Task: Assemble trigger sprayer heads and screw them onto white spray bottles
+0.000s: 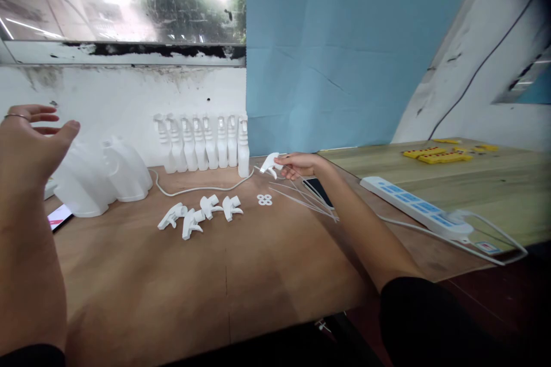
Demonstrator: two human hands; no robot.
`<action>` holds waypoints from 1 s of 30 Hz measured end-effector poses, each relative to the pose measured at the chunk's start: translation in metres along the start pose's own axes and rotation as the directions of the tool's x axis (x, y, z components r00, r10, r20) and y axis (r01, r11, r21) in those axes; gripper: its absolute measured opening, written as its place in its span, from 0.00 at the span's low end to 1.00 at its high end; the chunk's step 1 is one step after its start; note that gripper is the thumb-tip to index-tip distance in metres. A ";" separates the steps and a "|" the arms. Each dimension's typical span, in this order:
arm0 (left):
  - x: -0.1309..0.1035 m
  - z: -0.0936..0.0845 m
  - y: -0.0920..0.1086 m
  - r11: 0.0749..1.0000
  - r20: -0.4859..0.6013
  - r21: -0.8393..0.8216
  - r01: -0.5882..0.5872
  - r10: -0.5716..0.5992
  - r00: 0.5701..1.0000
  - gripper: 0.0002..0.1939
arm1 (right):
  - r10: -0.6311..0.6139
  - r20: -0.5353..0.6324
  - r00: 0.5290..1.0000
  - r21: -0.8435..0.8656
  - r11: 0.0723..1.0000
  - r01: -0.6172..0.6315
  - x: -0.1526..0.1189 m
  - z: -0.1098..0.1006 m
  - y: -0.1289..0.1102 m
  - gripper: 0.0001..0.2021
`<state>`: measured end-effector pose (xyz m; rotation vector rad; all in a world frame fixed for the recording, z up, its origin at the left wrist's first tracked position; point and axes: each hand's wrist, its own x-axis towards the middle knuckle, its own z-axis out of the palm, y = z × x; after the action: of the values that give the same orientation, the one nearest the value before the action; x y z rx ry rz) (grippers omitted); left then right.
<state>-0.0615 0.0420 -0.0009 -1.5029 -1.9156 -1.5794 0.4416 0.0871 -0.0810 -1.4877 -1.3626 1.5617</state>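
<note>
My right hand (300, 165) is closed around a white trigger spray head (271, 165) above the far part of the table. Below it lie thin clear dip tubes (303, 199) and a small cluster of white ring washers (264, 199). My left hand (34, 140) is raised at the left with its fingers apart, holding nothing. It is nearest to the white plastic bottles (81, 183) without spray heads, which stand behind it. Several loose trigger spray heads (193, 222) lie on the brown table between my hands.
A row of white spray bottles (209, 149) with heads stands along the wall. A white cable (193, 190) crosses the table. One phone (319, 192) lies under the tubes, another (60, 218) at left. A power strip (415, 206) and yellow pieces (443, 156) lie at right.
</note>
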 end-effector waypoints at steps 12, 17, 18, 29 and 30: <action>-0.045 0.025 0.054 0.930 0.319 -0.354 -0.103 0.223 0.921 0.23 | -0.552 -0.365 0.749 -0.477 0.802 0.359 -0.002 0.034 -0.012 0.10; -0.086 0.057 0.077 0.698 0.618 -0.689 0.196 0.424 0.662 0.22 | -0.644 -0.079 0.761 -0.347 0.733 0.585 -0.041 0.099 -0.025 0.14; -0.095 0.062 0.080 0.667 0.656 -0.698 0.259 0.452 0.605 0.23 | -0.655 -0.050 0.754 -0.360 0.716 0.598 -0.048 0.112 -0.025 0.15; -0.132 0.087 0.091 0.374 0.833 -0.531 0.760 0.394 0.388 0.10 | -0.775 0.146 0.616 -0.427 0.512 0.745 -0.061 0.140 -0.018 0.18; -0.129 0.086 0.091 0.324 0.846 -0.498 0.804 0.384 0.369 0.09 | -0.792 0.136 0.595 -0.359 0.520 0.775 -0.063 0.137 -0.019 0.19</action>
<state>0.1030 0.0331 -0.0732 -3.3794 -1.5352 -2.6675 0.3198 -0.0024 -0.0609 -0.8178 -2.0149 0.6709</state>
